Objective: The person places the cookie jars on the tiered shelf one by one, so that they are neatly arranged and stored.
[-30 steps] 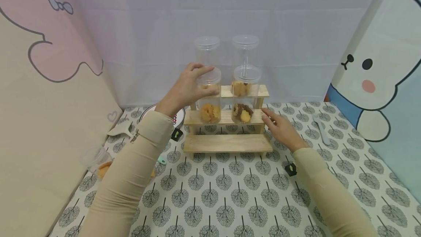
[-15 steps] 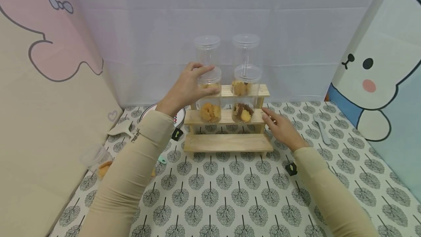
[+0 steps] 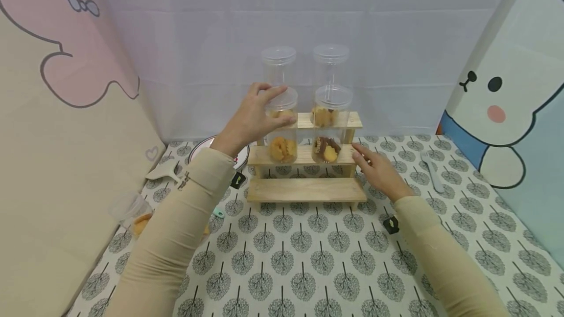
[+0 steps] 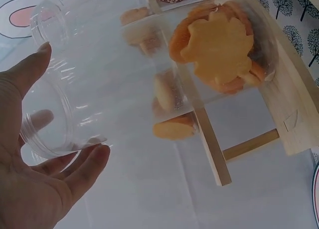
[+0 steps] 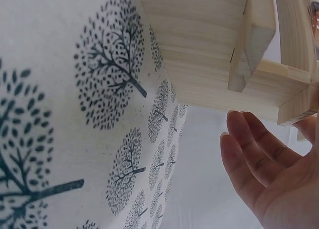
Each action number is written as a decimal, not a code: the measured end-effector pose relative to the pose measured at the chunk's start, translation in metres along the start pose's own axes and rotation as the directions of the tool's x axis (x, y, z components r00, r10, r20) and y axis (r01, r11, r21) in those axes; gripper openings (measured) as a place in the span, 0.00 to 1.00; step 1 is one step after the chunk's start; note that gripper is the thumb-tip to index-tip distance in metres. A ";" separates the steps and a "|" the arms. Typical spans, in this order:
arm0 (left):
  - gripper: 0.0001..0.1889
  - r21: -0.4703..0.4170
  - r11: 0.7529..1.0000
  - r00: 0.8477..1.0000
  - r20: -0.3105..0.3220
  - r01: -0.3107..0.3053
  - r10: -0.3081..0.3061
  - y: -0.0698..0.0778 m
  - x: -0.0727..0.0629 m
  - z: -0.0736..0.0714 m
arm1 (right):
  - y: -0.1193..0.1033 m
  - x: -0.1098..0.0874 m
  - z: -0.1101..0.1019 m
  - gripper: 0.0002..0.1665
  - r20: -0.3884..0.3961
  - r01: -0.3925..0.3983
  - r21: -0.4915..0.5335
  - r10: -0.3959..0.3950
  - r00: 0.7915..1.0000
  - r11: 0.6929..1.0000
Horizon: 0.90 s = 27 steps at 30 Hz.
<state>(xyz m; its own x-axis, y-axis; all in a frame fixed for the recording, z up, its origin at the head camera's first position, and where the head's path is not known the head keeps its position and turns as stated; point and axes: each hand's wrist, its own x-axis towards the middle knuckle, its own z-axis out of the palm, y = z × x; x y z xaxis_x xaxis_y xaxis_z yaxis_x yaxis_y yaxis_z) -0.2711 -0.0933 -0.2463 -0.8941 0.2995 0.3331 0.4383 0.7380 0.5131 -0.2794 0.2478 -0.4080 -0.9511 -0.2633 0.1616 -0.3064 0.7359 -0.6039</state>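
On the left of the middle shelf stands a clear lidded jar (image 3: 283,136) with cookies at its bottom. My left hand (image 3: 252,120) grips its upper part from the left, thumb in front and fingers around the side near the lid. In the left wrist view, a flower-shaped cookie (image 4: 219,52) shows through the jar's base. My right hand (image 3: 380,174) is at the right end of the wooden tiered rack (image 3: 304,190), fingertips by the middle shelf; in the right wrist view its fingers (image 5: 259,154) are loosely extended. Whether they press the wood, I cannot tell.
A second cookie jar (image 3: 332,126) stands right of the gripped one, with two more jars behind on the top shelf. Left lie a plate (image 3: 207,143), a white scoop-like tool (image 3: 164,171) and a tipped clear container (image 3: 131,209). A fork (image 3: 432,172) lies right.
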 end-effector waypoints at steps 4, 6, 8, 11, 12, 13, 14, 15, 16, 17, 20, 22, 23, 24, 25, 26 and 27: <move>0.50 0.021 1.000 1.000 0.011 -0.001 0.001 -0.004 -0.004 -0.001 | 0.001 0.000 0.000 0.38 0.019 -0.007 0.005 0.007 1.000 1.000; 0.52 0.037 0.999 1.000 0.012 -0.007 0.006 -0.008 -0.009 -0.004 | 0.002 -0.001 -0.001 0.38 0.027 -0.014 0.005 0.014 1.000 1.000; 0.54 0.054 0.999 1.000 0.015 -0.006 0.006 -0.012 -0.017 -0.011 | 0.002 -0.002 -0.002 0.38 0.028 -0.019 0.003 0.019 0.999 1.000; 0.54 0.085 0.996 0.999 0.034 -0.021 0.018 -0.021 -0.032 -0.024 | 0.002 -0.001 -0.003 0.37 0.021 -0.022 -0.001 0.022 1.000 1.000; 0.54 0.100 0.995 0.999 0.044 -0.025 0.021 -0.024 -0.039 -0.028 | 0.002 -0.001 -0.004 0.37 0.020 -0.020 -0.001 0.020 1.000 1.000; 0.54 0.113 0.993 0.998 0.055 -0.032 0.026 -0.028 -0.046 -0.033 | 0.002 -0.001 -0.004 0.37 0.019 -0.019 0.000 0.019 1.000 1.000; 0.54 0.129 0.991 0.997 0.066 -0.042 0.034 -0.031 -0.055 -0.037 | 0.002 -0.001 -0.004 0.37 0.021 -0.018 0.002 0.017 1.000 1.000; 0.54 0.138 0.989 0.996 0.072 -0.057 0.048 -0.035 -0.063 -0.040 | 0.003 0.000 -0.004 0.37 0.021 -0.016 0.000 0.016 1.000 1.000; 0.54 0.144 0.987 0.996 0.077 -0.064 0.054 -0.039 -0.072 -0.044 | 0.003 0.000 -0.005 0.37 0.024 -0.015 0.000 0.015 1.000 1.000; 0.54 0.156 0.985 0.995 0.080 -0.068 0.056 -0.043 -0.081 -0.046 | 0.003 0.000 -0.005 0.37 0.026 -0.017 0.001 0.017 1.000 1.000; 0.53 0.177 0.981 0.996 0.068 -0.077 0.065 -0.054 -0.110 -0.053 | 0.004 0.000 -0.006 0.37 0.028 -0.026 -0.002 0.026 0.999 1.000; 0.52 0.185 0.981 0.997 0.052 -0.065 0.056 -0.060 -0.129 -0.056 | 0.005 0.000 -0.007 0.37 0.028 -0.032 -0.005 0.032 0.999 0.999; 0.52 0.186 0.981 0.998 0.045 -0.060 0.052 -0.063 -0.138 -0.057 | 0.005 -0.001 -0.007 0.37 0.029 -0.034 -0.007 0.034 0.999 0.999; 0.52 0.183 0.982 0.998 0.037 -0.056 0.050 -0.066 -0.147 -0.058 | 0.006 -0.002 -0.008 0.37 0.029 -0.035 -0.009 0.036 0.999 0.999; 0.52 0.181 0.982 0.998 0.028 -0.054 0.050 -0.069 -0.155 -0.058 | 0.007 -0.003 -0.009 0.37 0.028 -0.036 -0.011 0.037 0.999 0.999; 0.52 0.177 0.983 0.999 0.021 -0.051 0.048 -0.072 -0.163 -0.059 | 0.007 -0.004 -0.010 0.37 0.031 -0.034 -0.012 0.035 0.999 0.999; 0.52 0.176 0.983 0.999 0.015 -0.045 0.043 -0.075 -0.171 -0.060 | 0.008 -0.004 -0.010 0.37 0.031 -0.035 -0.014 0.036 0.999 0.999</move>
<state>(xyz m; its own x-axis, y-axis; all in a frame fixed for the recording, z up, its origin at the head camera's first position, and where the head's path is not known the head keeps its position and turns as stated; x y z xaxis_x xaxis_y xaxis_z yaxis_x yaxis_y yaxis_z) -0.1451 -0.2359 -0.2948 -0.8757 0.3401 0.3427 0.4551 0.8187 0.3503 -0.2779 0.2610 -0.4059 -0.9597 -0.2561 0.1155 -0.2730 0.7532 -0.5985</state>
